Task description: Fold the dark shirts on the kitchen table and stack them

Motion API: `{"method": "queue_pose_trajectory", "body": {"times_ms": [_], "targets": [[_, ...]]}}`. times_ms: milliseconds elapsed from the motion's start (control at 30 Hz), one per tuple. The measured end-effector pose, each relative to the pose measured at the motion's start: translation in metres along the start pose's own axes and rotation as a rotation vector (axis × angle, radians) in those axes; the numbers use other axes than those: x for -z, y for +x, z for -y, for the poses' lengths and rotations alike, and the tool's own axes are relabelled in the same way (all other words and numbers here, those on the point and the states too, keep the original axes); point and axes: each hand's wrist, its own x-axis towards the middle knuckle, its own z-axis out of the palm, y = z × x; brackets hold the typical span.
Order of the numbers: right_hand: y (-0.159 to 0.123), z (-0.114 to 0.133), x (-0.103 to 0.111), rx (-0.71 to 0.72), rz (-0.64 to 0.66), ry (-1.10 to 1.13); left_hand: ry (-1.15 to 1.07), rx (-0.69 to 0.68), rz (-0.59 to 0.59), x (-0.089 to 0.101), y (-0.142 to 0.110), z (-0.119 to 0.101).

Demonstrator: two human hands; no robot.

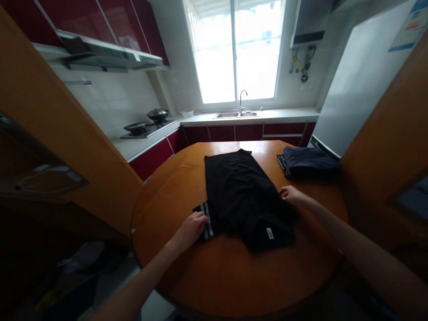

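Observation:
A black short-sleeved shirt [234, 183] lies spread on the round wooden table [174, 178], its hem toward the window and its neck toward me. A white label [270, 233] shows inside the neck. My left hand [194, 226] is closed on the sleeve at the left, which has grey stripes [207, 218] near its cuff. At the shirt's right edge, my right hand [294, 196] pinches the fabric; its fingertips are partly hidden. The right sleeve cannot be made out clearly.
A stack of folded dark clothes [309, 162] sits at the table's far right. Behind the table are a sink [239, 114] under the window, a stove [149, 129] with pans, and a white fridge [354, 80]. Wooden door frames [76, 120] flank the table.

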Motion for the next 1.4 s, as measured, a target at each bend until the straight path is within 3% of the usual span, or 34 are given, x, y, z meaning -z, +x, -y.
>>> {"method": "queue_pose_trajectory", "body": {"times_ms": [100,233,300,433,567,633,700,767,833,933,1000,1167,1400], "targets": [[-0.005,-0.004,0.029,0.062,-0.045,0.187,0.037,0.057,-0.013,0.014,-0.008,0.019],[-0.012,-0.021,0.083,0.07,-0.274,0.184,0.048,0.137,0.001,0.041,-0.024,0.054],[-0.016,-0.031,0.098,0.024,-0.379,0.151,0.036,0.152,0.005,0.051,-0.031,0.07],[-0.027,-0.052,0.091,-0.066,-0.415,0.029,0.037,0.212,0.039,0.065,-0.039,0.085],[-0.041,-0.071,0.074,-0.084,-0.14,-0.119,0.046,0.359,0.166,0.084,-0.038,0.091],[-0.042,-0.072,0.073,-0.061,-0.082,-0.201,0.02,0.433,0.288,0.096,-0.029,0.092],[-0.034,-0.062,0.074,-0.017,-0.152,-0.259,0.023,0.446,0.283,0.101,-0.007,0.088],[-0.017,-0.04,0.072,0.039,-0.236,-0.269,0.063,0.386,0.115,0.096,0.026,0.078],[0.006,-0.011,0.062,0.08,-0.245,-0.261,0.086,0.297,-0.035,0.079,0.066,0.065],[0.049,0.03,0.039,0.061,-0.256,-0.245,0.066,0.181,-0.051,0.039,0.116,0.051],[0.078,0.048,0.023,0.063,-0.27,-0.247,0.093,0.185,-0.049,0.012,0.135,0.05],[0.147,0.063,-0.003,0.062,-0.306,-0.237,0.163,0.274,-0.114,-0.026,0.137,0.065],[0.229,0.072,-0.021,0.066,-0.381,-0.183,0.157,0.243,-0.165,-0.03,0.129,0.068]]}}
